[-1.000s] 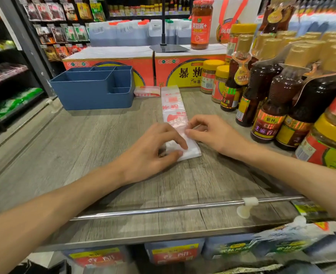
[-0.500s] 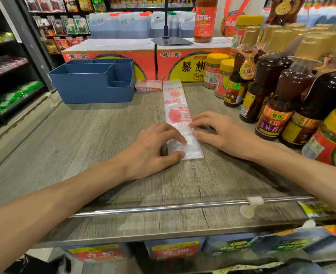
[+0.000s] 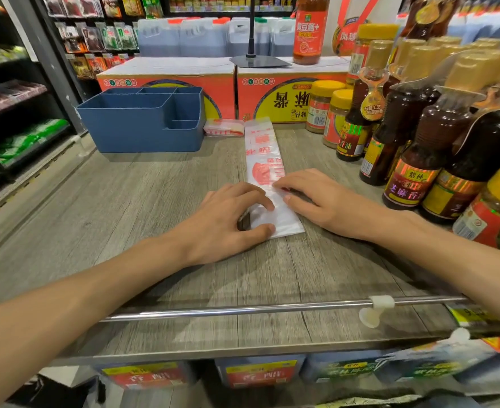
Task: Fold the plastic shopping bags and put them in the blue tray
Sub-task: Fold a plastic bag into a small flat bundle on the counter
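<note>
A white plastic bag with red print [image 3: 262, 154] lies folded into a long narrow strip on the wooden counter, running away from me. My left hand [image 3: 228, 222] arches over its near end, with thumb and index finger pinching the white end of the strip. My right hand [image 3: 322, 201] rests beside it, its fingertips pressing flat on the strip just beyond the left hand. A second bag, folded small [image 3: 223, 127], lies by the right wall of the blue tray [image 3: 131, 134]. The tray stands at the back left, and its compartments look empty.
Dark sauce bottles [image 3: 413, 160] and yellow-lidded jars [image 3: 325, 110] crowd the right side close to my right arm. Red and yellow cartons [image 3: 275, 95] line the back. A metal rail [image 3: 243, 312] runs along the counter's front edge. Bare wood lies to the left.
Both hands stay on the near end of the strip with hardly any shift. Only the view has moved a little.
</note>
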